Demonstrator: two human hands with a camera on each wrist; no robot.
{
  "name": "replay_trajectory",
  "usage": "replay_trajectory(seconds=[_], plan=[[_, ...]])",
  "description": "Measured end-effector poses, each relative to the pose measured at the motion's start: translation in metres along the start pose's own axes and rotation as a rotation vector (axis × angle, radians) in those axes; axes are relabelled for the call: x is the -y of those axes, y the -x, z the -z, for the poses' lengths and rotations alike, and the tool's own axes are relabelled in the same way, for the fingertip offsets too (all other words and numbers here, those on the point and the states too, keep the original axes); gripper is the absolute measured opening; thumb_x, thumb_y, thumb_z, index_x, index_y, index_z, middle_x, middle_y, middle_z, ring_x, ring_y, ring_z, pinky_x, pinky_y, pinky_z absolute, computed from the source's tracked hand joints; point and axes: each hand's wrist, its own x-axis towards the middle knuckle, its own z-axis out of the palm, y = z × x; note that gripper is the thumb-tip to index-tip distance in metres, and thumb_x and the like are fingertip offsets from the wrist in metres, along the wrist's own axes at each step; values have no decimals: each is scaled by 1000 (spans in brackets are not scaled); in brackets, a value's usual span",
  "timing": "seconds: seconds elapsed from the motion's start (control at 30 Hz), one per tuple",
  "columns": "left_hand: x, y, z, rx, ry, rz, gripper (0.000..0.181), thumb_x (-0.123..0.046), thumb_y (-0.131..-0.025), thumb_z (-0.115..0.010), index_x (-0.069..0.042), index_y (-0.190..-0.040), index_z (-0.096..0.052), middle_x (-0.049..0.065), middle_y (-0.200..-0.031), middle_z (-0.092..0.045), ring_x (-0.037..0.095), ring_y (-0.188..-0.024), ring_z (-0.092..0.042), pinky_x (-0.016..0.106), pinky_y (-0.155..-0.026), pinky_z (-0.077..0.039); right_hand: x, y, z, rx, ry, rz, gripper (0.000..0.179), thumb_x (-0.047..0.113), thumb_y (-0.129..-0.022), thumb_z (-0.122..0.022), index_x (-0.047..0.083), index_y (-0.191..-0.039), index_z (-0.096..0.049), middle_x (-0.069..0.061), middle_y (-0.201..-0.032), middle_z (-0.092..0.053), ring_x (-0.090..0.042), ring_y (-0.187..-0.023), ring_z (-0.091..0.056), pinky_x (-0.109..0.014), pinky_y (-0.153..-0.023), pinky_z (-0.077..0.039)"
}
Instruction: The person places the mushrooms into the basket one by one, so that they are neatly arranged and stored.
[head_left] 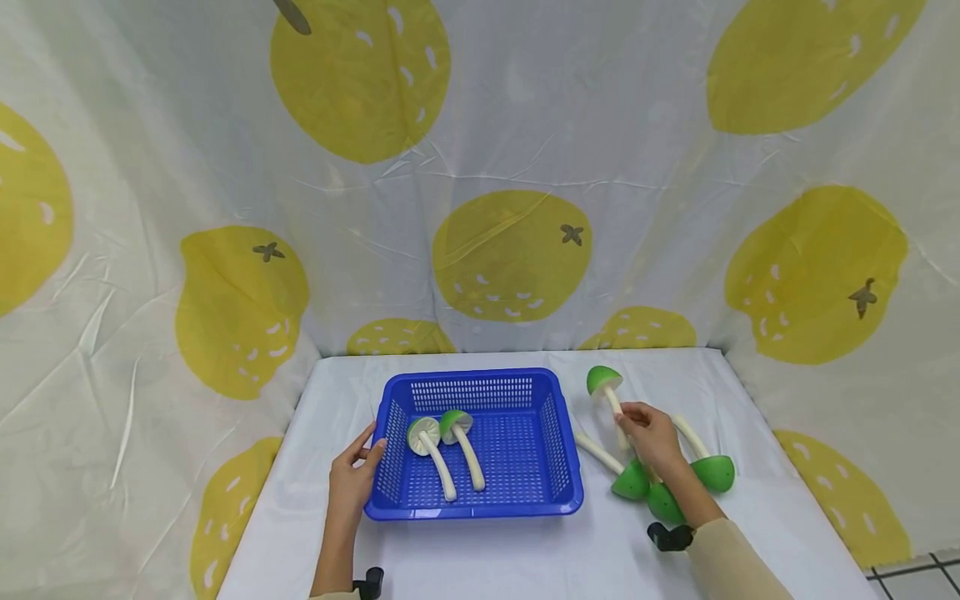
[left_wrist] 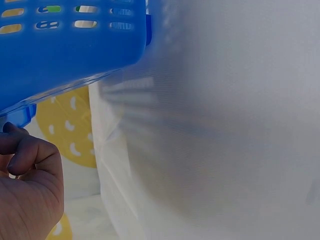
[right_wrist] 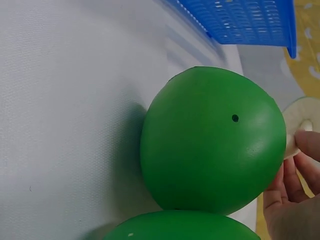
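My right hand [head_left: 651,435] pinches the pale stem of a toy mushroom [head_left: 604,379], its green cap pointing up and away from me. In the right wrist view that mushroom's pale underside [right_wrist: 299,116] shows beyond the fingers. With my left hand [head_left: 354,475] I hold the left rim of a blue plastic basket [head_left: 472,510], thumb and fingers at its edge. Inside the basket two green-capped mushrooms [head_left: 468,454] lie side by side, stems towards me. Three more mushrooms [head_left: 632,481] lie on the table around my right hand, partly covered by it.
A white cloth covers the table [head_left: 465,558]. Behind it and on both sides hangs a pale curtain [head_left: 517,125] printed with yellow lemons. Green caps [right_wrist: 212,140] sit close below the right wrist, right of the basket.
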Motion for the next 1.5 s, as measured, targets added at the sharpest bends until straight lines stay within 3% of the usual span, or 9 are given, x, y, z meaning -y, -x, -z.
replay_trajectory(seconds=[0.27,0.6,0.83,1.37,1.5], plan=[[-1,1,0,-1,4,4,57,-50,-97,-68,-26,-148,-58,5,-94,-61,25,-103,-54,33,-82,-43,10,3,3,9,-53,20,43,33,-101,-67,5,-135,-65,-18,-127,-68,5,-93,-59,-15,-79,-52],[0,1,-1,2,11,-3,56,-48,-98,-68,-25,-148,-58,6,-95,-61,26,-102,-54,32,-81,-44,20,7,4,2,-144,77,46,34,-98,-72,2,-130,-67,-10,-116,-72,7,-90,-63,-23,-81,-57],[0,1,-1,6,10,6,56,-48,-98,-67,-25,-148,-58,6,-96,-61,25,-98,-54,31,-78,-44,31,12,2,32,-222,58,48,32,-96,-74,1,-132,-65,-9,-116,-72,5,-91,-66,-31,-86,-59],[-1,1,-1,5,21,11,57,-49,-98,-68,-25,-148,-58,6,-95,-61,24,-97,-54,31,-78,-44,55,16,-15,101,-314,69,46,28,-97,-74,-2,-131,-64,-8,-112,-70,0,-93,-69,-26,-83,-58],[-2,1,0,4,33,-2,56,-48,-97,-69,-24,-147,-59,6,-93,-61,24,-99,-53,32,-80,-43,60,17,-18,109,-308,61,47,30,-97,-73,-1,-131,-64,-12,-115,-71,-1,-93,-69,-30,-87,-59]])
